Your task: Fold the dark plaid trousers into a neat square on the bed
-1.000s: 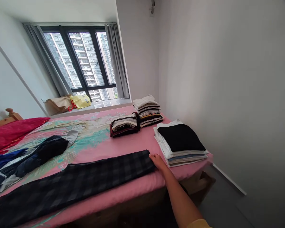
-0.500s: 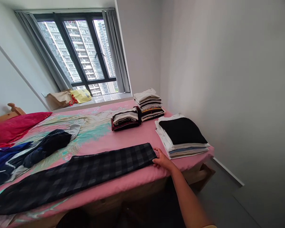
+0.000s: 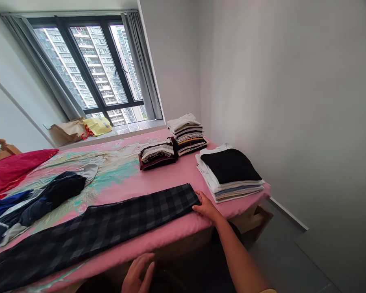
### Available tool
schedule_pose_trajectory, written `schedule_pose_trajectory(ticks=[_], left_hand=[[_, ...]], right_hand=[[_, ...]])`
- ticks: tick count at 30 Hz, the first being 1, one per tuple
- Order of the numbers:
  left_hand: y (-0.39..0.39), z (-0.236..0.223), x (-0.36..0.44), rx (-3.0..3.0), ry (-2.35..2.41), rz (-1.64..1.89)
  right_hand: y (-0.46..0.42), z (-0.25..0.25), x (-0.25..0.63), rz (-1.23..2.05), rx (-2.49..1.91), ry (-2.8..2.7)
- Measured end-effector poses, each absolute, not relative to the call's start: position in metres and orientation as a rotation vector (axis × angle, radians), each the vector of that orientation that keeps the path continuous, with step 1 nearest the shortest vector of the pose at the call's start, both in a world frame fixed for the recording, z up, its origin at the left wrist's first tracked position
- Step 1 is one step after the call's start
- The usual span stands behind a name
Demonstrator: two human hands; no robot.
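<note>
The right hand (image 3: 208,208) touches the checked trousers (image 3: 140,215), pinching or not I can't tell; the left hand (image 3: 137,276) hangs spread.

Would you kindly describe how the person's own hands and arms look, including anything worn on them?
The right hand and right forearm are bare, with no glove, watch or bracelet visible; a yellow sleeve edge just shows. The left hand is ungloved; its sleeve is out of view.
</note>
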State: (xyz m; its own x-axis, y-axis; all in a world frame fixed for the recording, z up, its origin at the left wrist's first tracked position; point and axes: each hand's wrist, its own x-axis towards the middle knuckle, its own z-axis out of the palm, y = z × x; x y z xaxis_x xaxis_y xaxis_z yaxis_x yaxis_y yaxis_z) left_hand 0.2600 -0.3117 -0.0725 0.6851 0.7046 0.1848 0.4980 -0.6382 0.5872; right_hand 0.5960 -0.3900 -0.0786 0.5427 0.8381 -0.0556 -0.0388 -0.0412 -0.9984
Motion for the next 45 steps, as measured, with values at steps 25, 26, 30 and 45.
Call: schedule_pose_trajectory(ticks=[25,26,30,45], left_hand=[[-0.239,-0.026,0.493,1.781,1.067,0.636],[-0.226,-0.016,0.487,1.719,1.104,0.689],[-0.189,0.027,0.462,1.571,1.182,0.949],[-0.285,-0.090,0.468,2.957,0.664,0.361]], right_hand=[[-0.364,-0.088,0.610,0.908,-1.606,-0.553],[-0.364,-0.088,0.610,0.913,-1.604,-0.551],[-0.364,-0.087,0.610,0.939,-1.597,-0.547],[-0.361,-0.078,0.618,1.076,-1.663,-0.560]])
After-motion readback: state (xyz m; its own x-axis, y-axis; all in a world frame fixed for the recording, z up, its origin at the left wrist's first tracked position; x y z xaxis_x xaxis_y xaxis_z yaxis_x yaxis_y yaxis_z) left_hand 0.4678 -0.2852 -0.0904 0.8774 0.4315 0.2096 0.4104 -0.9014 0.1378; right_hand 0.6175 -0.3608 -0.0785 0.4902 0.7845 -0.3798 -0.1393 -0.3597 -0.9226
